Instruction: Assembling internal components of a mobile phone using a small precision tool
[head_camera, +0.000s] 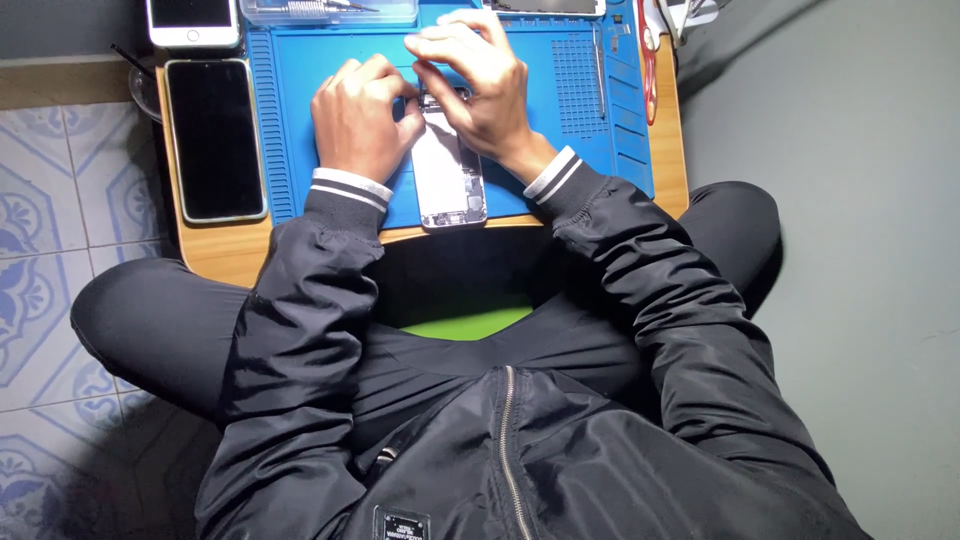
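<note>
Both hands work one opened phone (448, 180): left hand (358, 120) curled against its upper left edge, right hand (475, 85) pinching at its top end (what it grips is hidden). Phone lies on blue mat (560, 130), long axis running away from the person, between both wrists.

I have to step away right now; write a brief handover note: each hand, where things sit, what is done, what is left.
Left hand: curled, resting on the opened phone at its top end.
Right hand: fingers pinched at the same end; any tool is hidden.
Opened phone lies on the blue mat, insides exposed.
A dark-screened phone lies left of the mat, a white phone beyond it.
Done: the phone is open. Left: work at its top end, reassembly.
</note>
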